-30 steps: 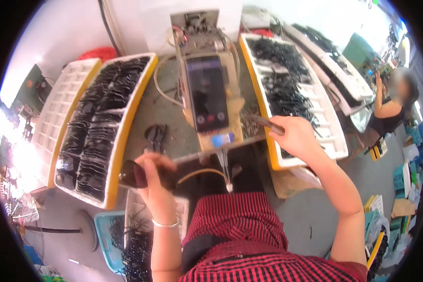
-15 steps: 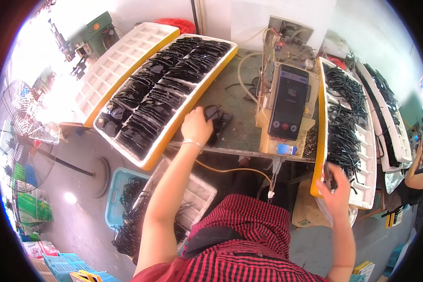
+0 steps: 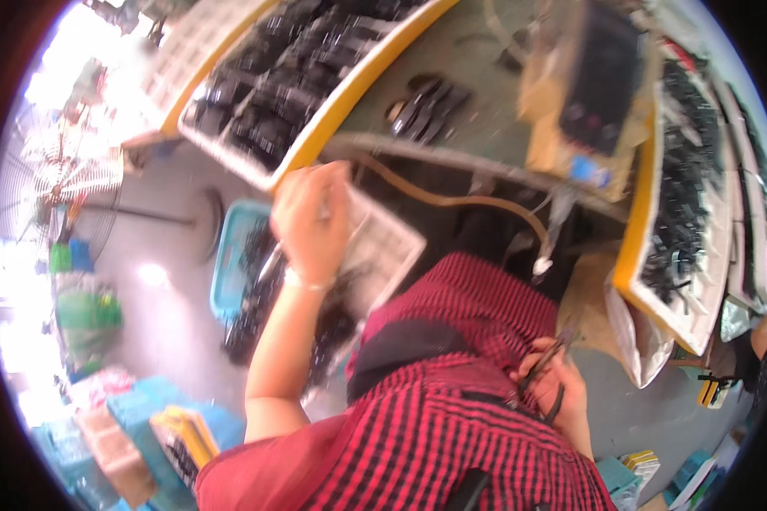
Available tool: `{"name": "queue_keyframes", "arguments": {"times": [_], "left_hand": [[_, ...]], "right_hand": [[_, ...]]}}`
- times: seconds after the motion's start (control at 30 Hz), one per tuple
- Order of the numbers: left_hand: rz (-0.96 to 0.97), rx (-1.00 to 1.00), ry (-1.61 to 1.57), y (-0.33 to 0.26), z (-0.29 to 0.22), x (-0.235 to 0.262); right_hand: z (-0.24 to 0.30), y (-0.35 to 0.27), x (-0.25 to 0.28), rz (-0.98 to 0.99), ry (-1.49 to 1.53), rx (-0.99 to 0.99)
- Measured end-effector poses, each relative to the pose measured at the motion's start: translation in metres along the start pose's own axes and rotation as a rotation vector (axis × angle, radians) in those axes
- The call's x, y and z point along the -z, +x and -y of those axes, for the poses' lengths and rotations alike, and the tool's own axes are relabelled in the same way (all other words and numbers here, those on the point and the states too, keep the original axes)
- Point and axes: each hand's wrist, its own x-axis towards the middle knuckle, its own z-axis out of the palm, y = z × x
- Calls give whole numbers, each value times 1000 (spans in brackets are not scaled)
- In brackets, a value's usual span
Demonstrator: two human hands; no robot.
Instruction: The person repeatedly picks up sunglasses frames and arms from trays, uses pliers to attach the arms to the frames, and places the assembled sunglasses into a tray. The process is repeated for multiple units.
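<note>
Head view, blurred by motion. The left hand (image 3: 314, 220), at centre left of the frame, is closed over the near edge of a white, flat, gridded plastic tray (image 3: 382, 255) held below the workbench edge, above the lap; its shallow cells look empty as far as the blur allows. Such a tray is judged light and fairly stiff but thin, likely to flex or spill if lifted by one corner, so a hold along a long rim, thumb on top, would suit it best. The right hand (image 3: 556, 385), at lower right against the red-and-black checked shirt (image 3: 452, 409), is clenched around a slim, dark metal tool like tweezers or pliers (image 3: 547, 362); its exact kind cannot be told. Beneath the tray, at left of centre, a light blue plastic crate (image 3: 230, 255) holds a heap of small black parts. At the top, a yellow-rimmed tray (image 3: 332, 102) filled with black moulded parts lies on the grey bench, and a second such tray (image 3: 648, 196) runs down the right. A tan hose (image 3: 460, 203) curves under the bench edge.
</note>
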Motion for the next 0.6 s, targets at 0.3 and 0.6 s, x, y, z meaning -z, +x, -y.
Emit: {"name": "queue_keyframes", "arguments": {"times": [0.3, 0.6], "left_hand": [[186, 966, 244, -227, 177, 64], [897, 1060, 639, -187, 253, -70]], "right_hand": [[7, 8, -21, 59, -118, -65], [3, 11, -29, -118, -157, -6]]}}
